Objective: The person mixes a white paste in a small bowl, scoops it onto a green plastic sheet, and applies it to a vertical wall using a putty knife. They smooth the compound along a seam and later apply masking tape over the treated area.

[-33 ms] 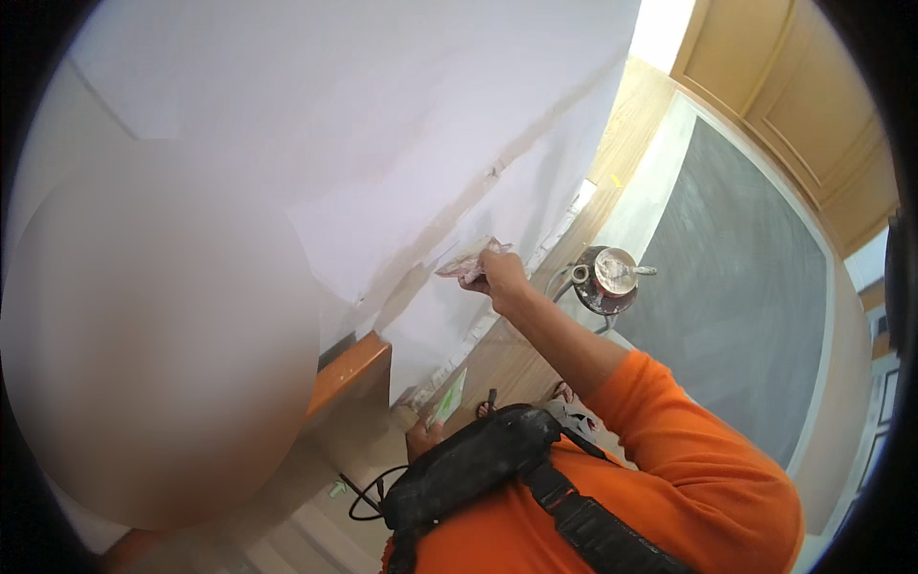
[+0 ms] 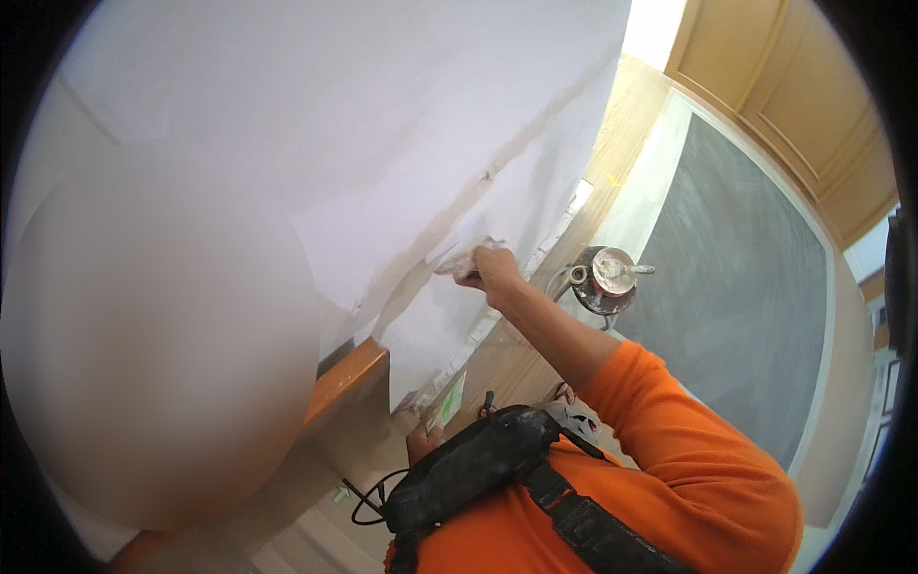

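My right hand (image 2: 492, 275) is closed around a flat scraper (image 2: 461, 256) smeared with white filler. Its blade lies at the white wall (image 2: 411, 172), just below a long beige-grey patched strip (image 2: 449, 220) that runs slantwise. My left hand (image 2: 421, 442) is low by the wall's bottom edge, partly hidden by a black pouch strapped on me. It grips a thin pale piece with green on it (image 2: 451, 402); I cannot make out its exact kind.
A pot of whitish filler (image 2: 612, 273) with a handled tool in it rests on a dark round base (image 2: 601, 304) to the right. Beyond is a grey panel (image 2: 736, 287). Wooden cupboard doors (image 2: 775, 86) stand far right; an orange-brown wooden edge (image 2: 349, 381) juts out at left.
My right hand has turned slightly, and the scraper looks flatter against the wall. My left hand stays about where it was with the pale green piece.
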The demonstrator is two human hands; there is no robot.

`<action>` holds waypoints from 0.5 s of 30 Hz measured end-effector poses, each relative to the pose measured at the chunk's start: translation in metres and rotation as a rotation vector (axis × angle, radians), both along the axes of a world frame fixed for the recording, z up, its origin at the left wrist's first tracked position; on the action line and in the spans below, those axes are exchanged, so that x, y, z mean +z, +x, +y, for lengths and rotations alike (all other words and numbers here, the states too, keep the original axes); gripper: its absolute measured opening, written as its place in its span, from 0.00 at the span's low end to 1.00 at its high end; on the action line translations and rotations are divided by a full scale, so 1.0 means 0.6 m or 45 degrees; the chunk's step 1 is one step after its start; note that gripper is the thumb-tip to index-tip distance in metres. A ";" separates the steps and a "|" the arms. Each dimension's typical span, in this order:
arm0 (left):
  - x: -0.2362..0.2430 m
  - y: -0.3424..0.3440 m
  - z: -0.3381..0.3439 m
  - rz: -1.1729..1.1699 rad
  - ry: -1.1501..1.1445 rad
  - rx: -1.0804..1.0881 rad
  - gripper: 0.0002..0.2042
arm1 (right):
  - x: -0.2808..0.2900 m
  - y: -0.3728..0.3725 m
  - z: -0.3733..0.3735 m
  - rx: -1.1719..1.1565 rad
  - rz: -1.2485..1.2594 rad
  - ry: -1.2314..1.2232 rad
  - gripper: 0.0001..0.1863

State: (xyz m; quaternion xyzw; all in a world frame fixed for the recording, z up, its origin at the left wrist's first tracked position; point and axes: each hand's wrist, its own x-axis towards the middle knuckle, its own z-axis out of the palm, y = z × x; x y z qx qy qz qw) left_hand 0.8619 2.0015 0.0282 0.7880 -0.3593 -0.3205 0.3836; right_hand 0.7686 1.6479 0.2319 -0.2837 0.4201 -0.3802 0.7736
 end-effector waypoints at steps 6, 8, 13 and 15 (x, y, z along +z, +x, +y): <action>-0.021 0.057 0.006 0.134 -0.168 -0.150 0.21 | 0.019 -0.017 -0.064 -0.140 -0.019 -0.212 0.11; -0.021 0.028 -0.012 0.115 -0.212 -0.106 0.21 | -0.025 -0.073 -0.111 -0.244 0.178 -0.281 0.11; -0.010 0.024 -0.025 0.058 -0.076 -0.118 0.21 | 0.031 -0.025 -0.181 -0.070 0.411 -0.561 0.14; -0.035 0.057 0.001 0.072 -0.162 -0.140 0.21 | 0.090 0.051 -0.158 -0.079 0.766 -0.890 0.15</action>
